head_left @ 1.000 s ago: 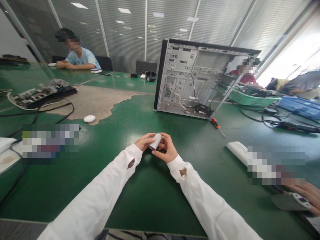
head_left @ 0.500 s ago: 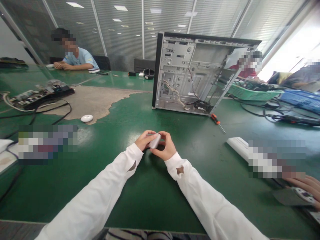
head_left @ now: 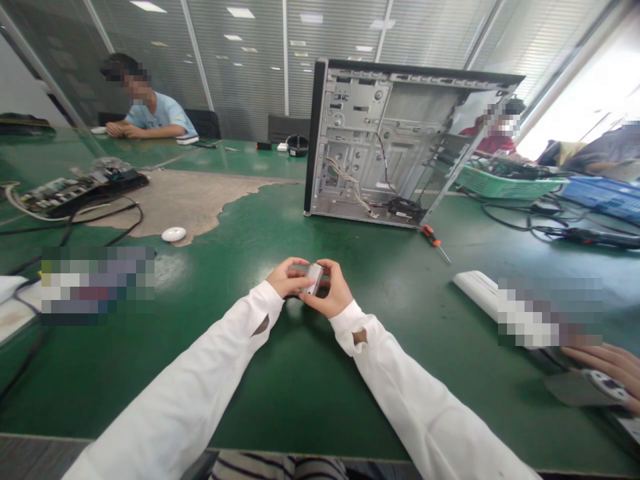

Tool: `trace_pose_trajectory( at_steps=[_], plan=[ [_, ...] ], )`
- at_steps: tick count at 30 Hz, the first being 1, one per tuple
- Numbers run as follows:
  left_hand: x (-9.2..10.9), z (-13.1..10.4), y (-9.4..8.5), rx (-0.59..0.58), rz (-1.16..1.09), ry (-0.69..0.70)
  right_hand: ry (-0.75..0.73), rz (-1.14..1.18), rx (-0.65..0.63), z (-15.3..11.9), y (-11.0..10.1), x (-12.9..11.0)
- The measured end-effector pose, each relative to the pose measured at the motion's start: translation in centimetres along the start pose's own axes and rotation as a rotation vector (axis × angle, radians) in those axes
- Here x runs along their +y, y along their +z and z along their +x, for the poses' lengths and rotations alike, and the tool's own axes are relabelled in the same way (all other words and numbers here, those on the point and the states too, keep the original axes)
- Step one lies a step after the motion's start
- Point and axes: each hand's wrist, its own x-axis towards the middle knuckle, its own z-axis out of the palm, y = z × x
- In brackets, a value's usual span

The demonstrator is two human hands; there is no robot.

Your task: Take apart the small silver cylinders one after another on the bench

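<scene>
A small silver-grey block [head_left: 314, 275] with rounded edges sits between my two hands over the middle of the green table; its exact kind I cannot make out. My left hand [head_left: 289, 277] grips it from the left, thumb lying across its lower front. From the other side, my right hand [head_left: 336, 291] curls round it, fingers at its top and thumb near its bottom. Beyond the hands stands an opened computer case [head_left: 370, 143], showing bare metal, loose wires and a black fan [head_left: 404, 208]. An orange and black screwdriver [head_left: 434, 241] lies by its lower right corner.
Left are a circuit board [head_left: 75, 190] with cables and a white oval object [head_left: 174, 235]. A white long case [head_left: 477, 293] and another person's hand [head_left: 607, 363] are at right. Green [head_left: 510, 185] and blue [head_left: 607, 200] baskets stand behind. A person [head_left: 155, 117] sits across the table.
The block has turned a little more upright between my hands. My left hand has shifted slightly left, with its thumb lower on the block; my right hand stays nearly in place.
</scene>
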Motion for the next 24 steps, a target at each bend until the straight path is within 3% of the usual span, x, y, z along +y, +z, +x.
trace_pose_trajectory(
  at_steps=[10, 24],
  plan=[
    [-0.42, 0.53, -0.72, -0.081, -0.341, -0.09, 0.007, 0.11, -0.142, -0.1, -0.67, -0.83],
    [-0.12, -0.12, -0.35, -0.227, -0.471, -0.085, 0.053, 0.257, -0.081, 0.48, -0.58, -0.42]
  ],
)
